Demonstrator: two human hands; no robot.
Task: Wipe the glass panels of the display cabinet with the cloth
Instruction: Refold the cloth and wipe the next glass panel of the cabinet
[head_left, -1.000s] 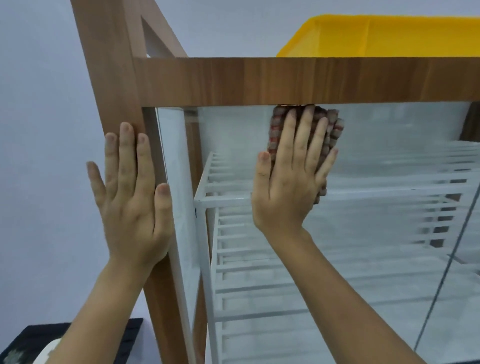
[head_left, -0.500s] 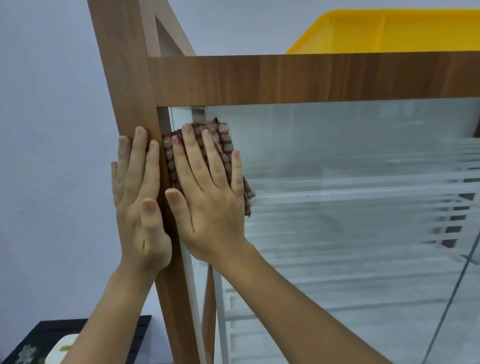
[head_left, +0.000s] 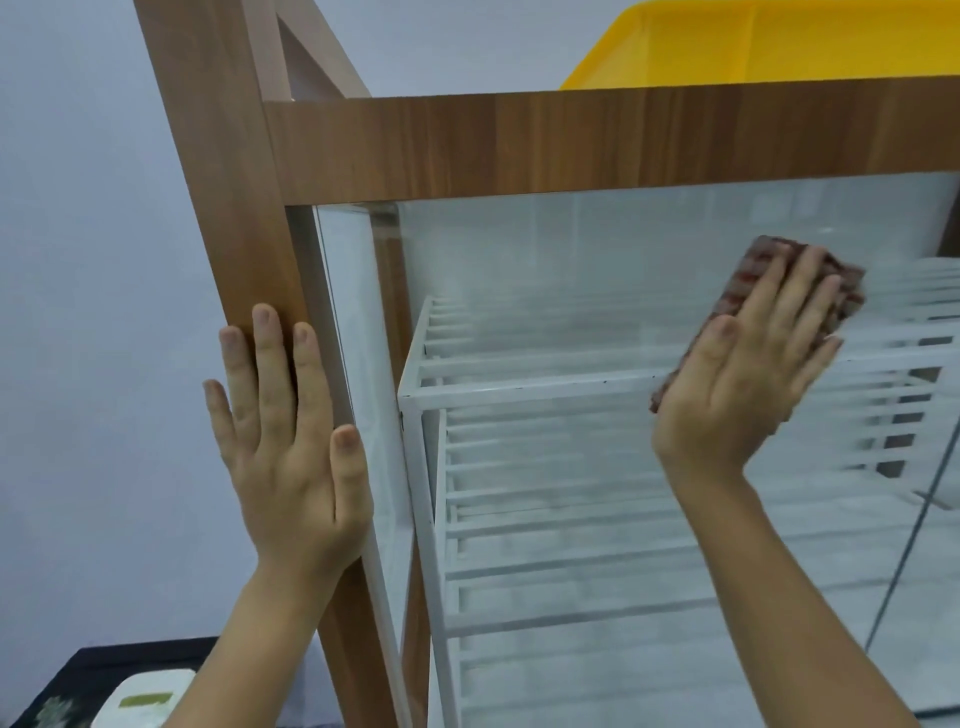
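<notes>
The display cabinet has a brown wooden frame (head_left: 519, 140) and a large front glass panel (head_left: 545, 260). A reddish-brown checked cloth (head_left: 753, 270) lies flat against the upper right of that panel. My right hand (head_left: 748, 374) presses on the cloth with fingers spread, covering most of it. My left hand (head_left: 291, 441) rests flat and open on the cabinet's left wooden post (head_left: 234, 234), holding nothing. White wire shelves (head_left: 519, 387) show through the glass.
A yellow plastic tub (head_left: 753, 41) sits on top of the cabinet at the upper right. A narrow side glass panel (head_left: 353, 312) runs beside the left post. Low at the left are a dark patterned surface (head_left: 62, 686) and a white object (head_left: 145, 696). A pale wall fills the left.
My right hand slid the cloth left to the panel's corner beside the left hand, then swept it right across the glass. My left hand stayed on the post.
</notes>
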